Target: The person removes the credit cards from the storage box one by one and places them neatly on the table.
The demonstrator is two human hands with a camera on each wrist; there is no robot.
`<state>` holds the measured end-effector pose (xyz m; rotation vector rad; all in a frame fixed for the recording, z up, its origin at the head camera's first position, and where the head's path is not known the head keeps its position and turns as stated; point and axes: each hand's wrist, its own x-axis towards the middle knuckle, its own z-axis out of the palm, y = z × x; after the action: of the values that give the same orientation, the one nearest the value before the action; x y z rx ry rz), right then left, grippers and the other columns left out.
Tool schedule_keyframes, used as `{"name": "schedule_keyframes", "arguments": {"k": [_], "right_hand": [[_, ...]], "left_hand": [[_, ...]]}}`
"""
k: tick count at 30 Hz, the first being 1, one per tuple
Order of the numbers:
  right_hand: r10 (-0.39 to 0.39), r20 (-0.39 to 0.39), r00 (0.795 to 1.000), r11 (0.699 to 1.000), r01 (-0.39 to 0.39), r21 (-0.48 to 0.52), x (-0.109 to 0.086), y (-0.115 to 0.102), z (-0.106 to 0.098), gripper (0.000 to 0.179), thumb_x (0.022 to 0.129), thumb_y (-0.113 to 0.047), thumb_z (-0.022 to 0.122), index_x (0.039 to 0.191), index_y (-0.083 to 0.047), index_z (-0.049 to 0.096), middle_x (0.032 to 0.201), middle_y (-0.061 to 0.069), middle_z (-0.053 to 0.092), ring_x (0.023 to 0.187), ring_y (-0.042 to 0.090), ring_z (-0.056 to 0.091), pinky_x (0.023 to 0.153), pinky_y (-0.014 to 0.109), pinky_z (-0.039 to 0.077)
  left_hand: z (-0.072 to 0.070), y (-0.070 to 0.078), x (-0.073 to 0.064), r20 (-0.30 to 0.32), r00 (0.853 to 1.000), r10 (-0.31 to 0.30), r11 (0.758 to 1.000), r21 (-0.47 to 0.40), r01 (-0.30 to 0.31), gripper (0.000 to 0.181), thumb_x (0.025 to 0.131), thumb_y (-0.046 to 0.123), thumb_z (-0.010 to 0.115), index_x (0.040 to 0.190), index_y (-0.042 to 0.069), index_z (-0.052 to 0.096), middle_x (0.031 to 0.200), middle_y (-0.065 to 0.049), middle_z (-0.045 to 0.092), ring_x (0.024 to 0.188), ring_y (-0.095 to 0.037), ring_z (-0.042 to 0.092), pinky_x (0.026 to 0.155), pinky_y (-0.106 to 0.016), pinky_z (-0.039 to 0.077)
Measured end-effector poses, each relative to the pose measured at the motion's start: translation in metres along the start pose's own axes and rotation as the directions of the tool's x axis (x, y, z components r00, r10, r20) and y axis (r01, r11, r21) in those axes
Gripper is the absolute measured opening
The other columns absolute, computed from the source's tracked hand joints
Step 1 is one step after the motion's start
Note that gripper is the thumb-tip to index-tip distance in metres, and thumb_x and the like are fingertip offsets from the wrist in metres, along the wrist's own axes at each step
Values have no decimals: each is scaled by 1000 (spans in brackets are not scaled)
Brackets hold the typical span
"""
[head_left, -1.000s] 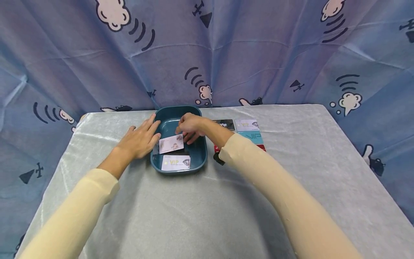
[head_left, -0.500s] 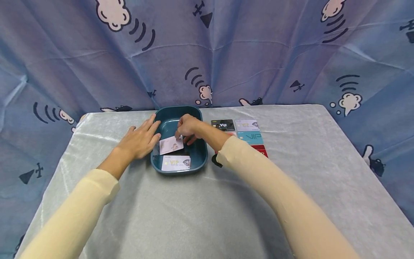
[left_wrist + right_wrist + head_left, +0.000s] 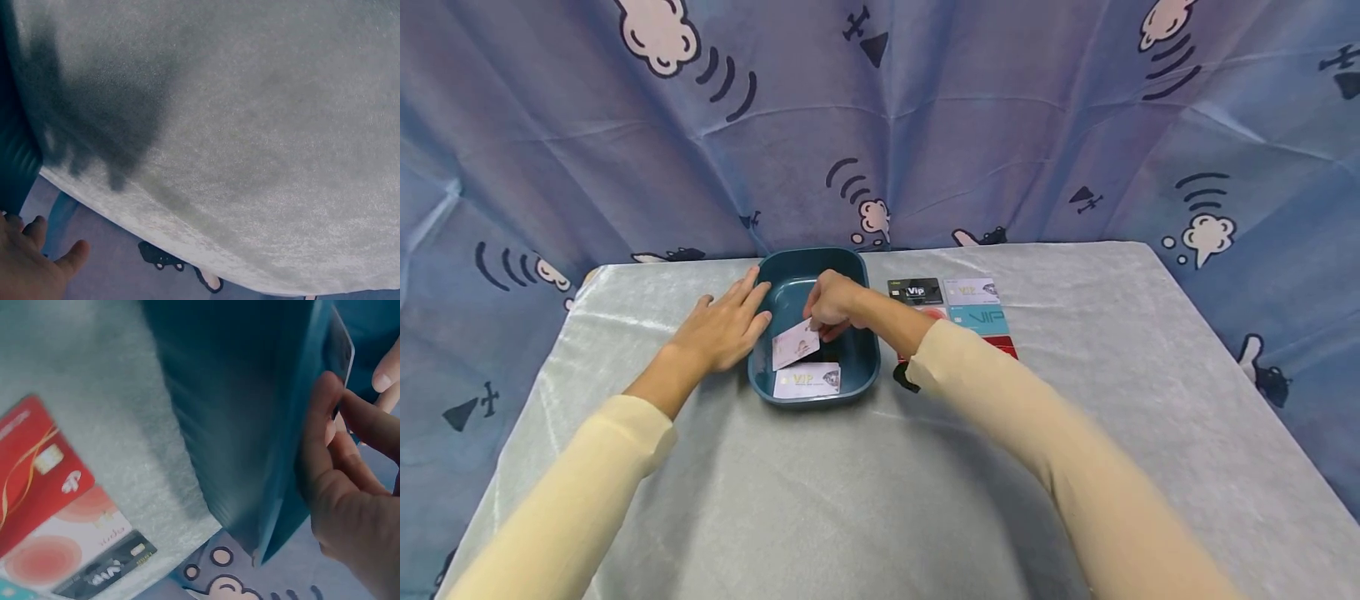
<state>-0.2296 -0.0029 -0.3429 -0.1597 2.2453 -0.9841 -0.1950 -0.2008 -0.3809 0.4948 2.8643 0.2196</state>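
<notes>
A dark teal plastic bin (image 3: 871, 367) stands on the table, holding a pale pink card (image 3: 793, 346) and, nearer its front wall, a white VIP card (image 3: 807, 380). My right hand (image 3: 838, 302) reaches over the bin's right side and pinches the right end of the pink card between thumb and fingers, and the card tilts up. In the right wrist view that card (image 3: 340, 347) shows nearly edge-on above the thumb. My left hand (image 3: 721, 325) lies with spread fingers against the bin's left rim. Something dark lies in the bin under the pink card, mostly hidden.
Right of the bin, cards lie in a grid: a black Vip card (image 3: 916, 291), a white one (image 3: 972, 290), a teal one (image 3: 979, 319) and red ones (image 3: 44, 462), partly behind my right arm. A grey cloth covers the table (image 3: 820, 500); a blue patterned curtain (image 3: 985, 125) hangs behind.
My right fingers have closed on the pink card's right end, and that end has been raised, so the card slants more. The left hand stays at the bin's rim.
</notes>
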Motion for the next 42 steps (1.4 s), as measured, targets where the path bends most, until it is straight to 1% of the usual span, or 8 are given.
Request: {"name": "schedule_keyframes", "arguments": {"k": [5,9,14,22,28,36,42], "right_hand": [[-54,46,998,996,57,-73,-11,1,0,14,92,7,64,104,5,69,100,16,67,71,18,65,67,27,60],[-91,77,993,991,98,-95,-21,1,-3,16,91,8,65,107,6,69,100,17,67,73,19,66,67,27,60],[-113,82,990,987,122,-109,-30,1,-10,16,91,8,64,106,6,69,101,16,67,76,20,67,68,29,60],[-108,66,992,982,117,-148,-38,8,-26,15,91,8,64,105,4,69,105,17,66,81,24,66,69,28,60],[-114,67,991,976,125,-181,-48,20,-46,14,91,8,63,103,5,68,106,18,66,81,24,65,70,30,60],[-113,55,992,980,121,-155,-64,34,-70,15,91,9,63,105,5,66,104,19,64,85,27,65,77,38,60],[-127,17,992,979,129,-158,-78,40,-84,15,92,4,65,107,2,68,105,17,64,92,28,64,77,35,60]], "left_hand": [[0,-1,0,-9,1000,6,1000,3,-6,61,108,38,26,159,6,16,167,-12,-1,151,-35,13,113,-68,17],[-1,-1,0,-1,1000,5,1000,3,-5,61,108,38,25,159,6,16,167,-12,-1,151,-35,13,113,-68,16],[0,-1,0,-1,1000,4,1000,8,-4,61,108,38,25,159,6,16,167,-13,-1,151,-35,13,113,-68,16],[1,-1,-1,-2,1000,9,1000,14,-9,61,108,37,26,159,5,16,167,-13,-1,151,-35,13,112,-69,17],[0,-1,0,-8,1000,12,1000,12,-12,61,108,37,25,159,5,16,167,-13,-1,151,-35,13,113,-69,17],[0,-1,-1,-6,1000,17,1000,9,-17,60,108,37,24,159,6,15,167,-12,-2,151,-35,12,113,-69,16],[0,-1,-1,-4,1000,20,1000,3,-20,61,108,38,24,159,6,15,167,-12,-2,151,-35,12,113,-69,15]]}}
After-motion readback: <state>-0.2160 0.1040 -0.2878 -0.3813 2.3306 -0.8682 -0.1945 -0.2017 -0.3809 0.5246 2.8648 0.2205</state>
